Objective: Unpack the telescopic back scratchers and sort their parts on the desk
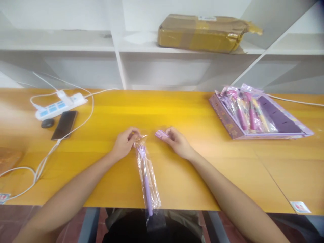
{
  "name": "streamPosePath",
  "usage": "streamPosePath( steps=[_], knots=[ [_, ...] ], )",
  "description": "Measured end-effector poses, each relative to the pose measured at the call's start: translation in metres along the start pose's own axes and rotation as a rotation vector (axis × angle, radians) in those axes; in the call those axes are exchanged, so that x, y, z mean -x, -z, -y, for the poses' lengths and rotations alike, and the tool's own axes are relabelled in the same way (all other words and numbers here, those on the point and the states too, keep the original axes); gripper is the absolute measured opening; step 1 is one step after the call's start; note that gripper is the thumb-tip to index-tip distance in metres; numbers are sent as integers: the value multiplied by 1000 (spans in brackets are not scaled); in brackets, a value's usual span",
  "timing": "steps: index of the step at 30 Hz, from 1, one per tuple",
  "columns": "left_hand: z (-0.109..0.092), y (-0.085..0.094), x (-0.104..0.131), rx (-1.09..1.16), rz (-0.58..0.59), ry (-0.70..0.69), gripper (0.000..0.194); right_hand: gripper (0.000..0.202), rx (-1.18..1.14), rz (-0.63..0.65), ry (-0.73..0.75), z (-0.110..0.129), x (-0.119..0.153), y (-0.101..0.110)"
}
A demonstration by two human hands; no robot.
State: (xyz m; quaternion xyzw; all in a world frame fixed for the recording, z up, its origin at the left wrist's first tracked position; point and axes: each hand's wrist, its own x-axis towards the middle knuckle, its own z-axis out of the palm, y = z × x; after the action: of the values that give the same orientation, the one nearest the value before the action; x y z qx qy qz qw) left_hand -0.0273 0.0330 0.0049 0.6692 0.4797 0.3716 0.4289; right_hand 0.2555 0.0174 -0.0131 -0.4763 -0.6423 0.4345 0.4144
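Note:
My left hand (126,141) pinches the top of a clear plastic bag (153,180). Inside the bag lies a purple back scratcher (146,184) with a small claw-shaped head, a metallic rod and a long purple handle. The bag's lower end hangs past the table's front edge, over my lap. To the right, my right hand (177,141) holds a small purple printed card (161,134) between thumb and fingers, a little apart from the bag.
An open purple box (270,135) with several bagged items stands at the right. On the left are a white power strip (54,107), a black phone (64,125), a small black object (47,123) and white cables. A taped brown package (199,33) rests on the shelf.

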Motion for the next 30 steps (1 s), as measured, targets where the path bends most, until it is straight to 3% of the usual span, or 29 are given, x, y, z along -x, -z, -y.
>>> streamPosePath(
  steps=[4, 8, 15, 22, 30],
  knots=[
    [-13, -9, 10, -34, 34, -55, 23, 41, -91, 4, 3, 12, 6, -14],
    [-22, -18, 21, 9, 106, -77, 24, 42, 22, -45, 163, 28, 15, -19],
    [-18, -20, 28, 274, 279, 68, 36, 27, 138, -66, 291, 33, 20, -21],
    [-11, -21, 26, 543, 301, 139, 42, 12, 144, -127, 304, 24, 19, -20],
    [-17, -24, 23, 813, 291, 249, 46, 14, 226, -102, 319, 22, 19, -19]
  ],
)
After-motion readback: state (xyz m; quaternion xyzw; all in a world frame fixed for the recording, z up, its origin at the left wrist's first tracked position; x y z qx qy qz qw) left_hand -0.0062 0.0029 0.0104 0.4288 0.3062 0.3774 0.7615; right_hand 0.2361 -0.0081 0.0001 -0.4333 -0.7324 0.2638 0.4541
